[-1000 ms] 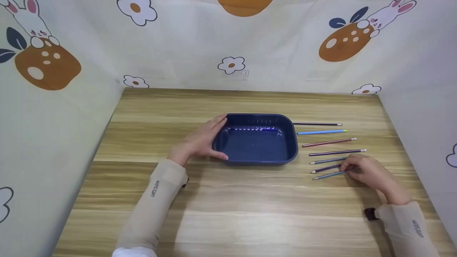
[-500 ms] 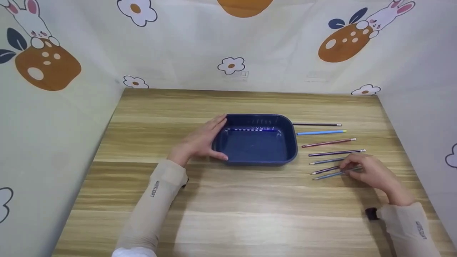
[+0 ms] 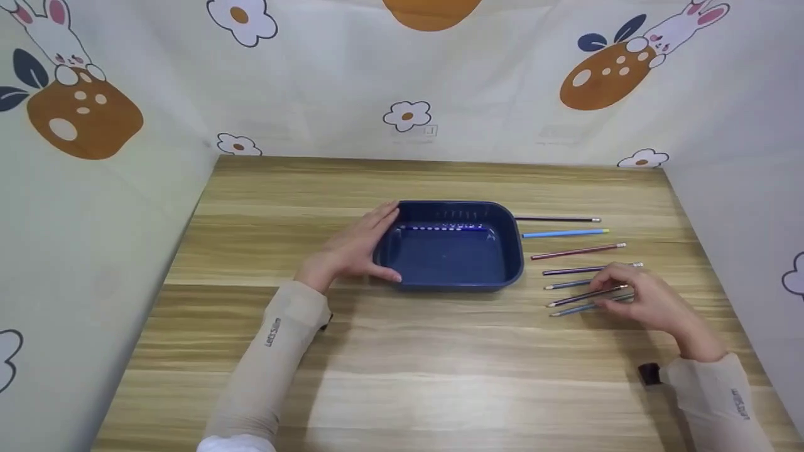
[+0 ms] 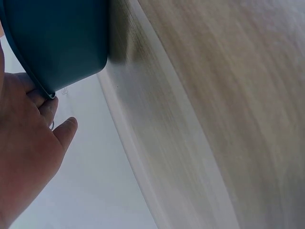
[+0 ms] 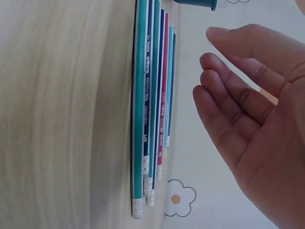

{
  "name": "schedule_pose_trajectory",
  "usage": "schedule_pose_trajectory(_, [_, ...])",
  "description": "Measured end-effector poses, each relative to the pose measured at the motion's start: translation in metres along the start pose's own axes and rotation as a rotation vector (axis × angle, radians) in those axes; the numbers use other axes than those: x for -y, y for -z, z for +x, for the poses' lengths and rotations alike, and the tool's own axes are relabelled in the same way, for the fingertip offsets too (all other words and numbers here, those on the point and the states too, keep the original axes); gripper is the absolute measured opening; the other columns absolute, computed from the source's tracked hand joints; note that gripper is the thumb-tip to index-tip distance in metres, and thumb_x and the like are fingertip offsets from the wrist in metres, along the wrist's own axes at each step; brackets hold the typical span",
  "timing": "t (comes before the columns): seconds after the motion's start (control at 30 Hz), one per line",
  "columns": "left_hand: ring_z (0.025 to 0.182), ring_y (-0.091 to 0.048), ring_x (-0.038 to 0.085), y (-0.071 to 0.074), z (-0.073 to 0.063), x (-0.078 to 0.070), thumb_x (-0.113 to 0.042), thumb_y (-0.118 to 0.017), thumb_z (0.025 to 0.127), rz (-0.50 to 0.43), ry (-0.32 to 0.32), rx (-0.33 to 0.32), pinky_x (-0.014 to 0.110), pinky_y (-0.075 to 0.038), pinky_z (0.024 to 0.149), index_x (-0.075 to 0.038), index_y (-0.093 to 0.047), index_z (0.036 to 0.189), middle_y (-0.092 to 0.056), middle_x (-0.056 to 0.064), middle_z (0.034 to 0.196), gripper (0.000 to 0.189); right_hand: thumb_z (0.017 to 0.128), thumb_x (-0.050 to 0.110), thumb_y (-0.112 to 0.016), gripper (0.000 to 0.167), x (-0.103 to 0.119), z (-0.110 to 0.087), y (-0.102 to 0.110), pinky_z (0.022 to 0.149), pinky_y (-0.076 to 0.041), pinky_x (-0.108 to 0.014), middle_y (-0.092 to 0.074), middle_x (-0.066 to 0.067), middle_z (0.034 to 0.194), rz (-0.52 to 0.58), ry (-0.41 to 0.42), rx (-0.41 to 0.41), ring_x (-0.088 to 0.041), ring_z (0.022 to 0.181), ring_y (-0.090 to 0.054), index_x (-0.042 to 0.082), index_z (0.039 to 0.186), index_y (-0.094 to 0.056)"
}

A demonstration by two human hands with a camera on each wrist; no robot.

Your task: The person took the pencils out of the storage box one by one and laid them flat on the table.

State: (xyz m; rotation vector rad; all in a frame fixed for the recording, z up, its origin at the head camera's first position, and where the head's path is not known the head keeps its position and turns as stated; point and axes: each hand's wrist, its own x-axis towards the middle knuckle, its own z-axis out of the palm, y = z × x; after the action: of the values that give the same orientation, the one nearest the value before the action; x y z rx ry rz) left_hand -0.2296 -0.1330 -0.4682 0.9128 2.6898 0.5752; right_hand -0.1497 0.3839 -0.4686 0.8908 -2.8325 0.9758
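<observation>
In the head view a dark blue rectangular plastic bin [image 3: 453,287] sits mid-table. My left hand [image 3: 352,245] lies against its left end, fingers fairly straight along the rim and thumb at the front corner. The left wrist view shows fingertips touching the rim of the bin [image 4: 66,43]. To its right lie several pencils in a fan of rows. My right hand [image 3: 641,301] hovers over the nearest ones, a dark pencil [image 3: 581,297] and a teal pencil [image 3: 573,310]. In the right wrist view the hand [image 5: 252,100] has relaxed fingers, apart from the pencils, with nothing between them.
Farther back lie a red pencil [image 3: 578,252], a light blue pencil [image 3: 565,233] and a dark pencil [image 3: 559,219] whose left end meets the bin's right side. Patterned cloth walls [image 3: 314,94] enclose the wooden table [image 3: 440,376] at the back and both sides.
My right hand has lifted slightly and come away from the pencils, and the dark pencil's eraser end now shows. My left hand and the bin have stayed in place.
</observation>
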Motion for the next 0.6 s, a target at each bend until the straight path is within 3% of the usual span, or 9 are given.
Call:
schedule_pose_trajectory(0.33, [0.158, -0.002, 0.024, 0.000, 0.001, 0.001, -0.069, -0.078, 0.069, 0.003, 0.007, 0.005, 0.044, -0.012, 0.129, -0.008, -0.008, 0.161, 0.002, 0.003, 0.170, 0.130, 0.075, -0.003, -0.082, 0.033, 0.015, 0.016, 0.000, 0.087, -0.046, -0.004, -0.070, 0.007, 0.099, 0.059, 0.022, 0.003, 0.002, 0.093, -0.064, 0.009, 0.103, -0.070])
schedule_pose_trajectory(0.6, [0.158, -0.001, 0.023, -0.001, 0.001, 0.000, -0.067, -0.079, 0.070, 0.005, 0.021, 0.012, 0.043, -0.011, 0.129, -0.009, -0.008, 0.161, 0.002, 0.003, 0.170, 0.129, 0.077, -0.004, -0.080, 0.031, 0.025, 0.038, -0.004, 0.088, -0.048, -0.007, -0.068, 0.010, 0.103, 0.103, 0.059, 0.028, 0.001, 0.097, -0.062, 0.008, 0.105, -0.070])
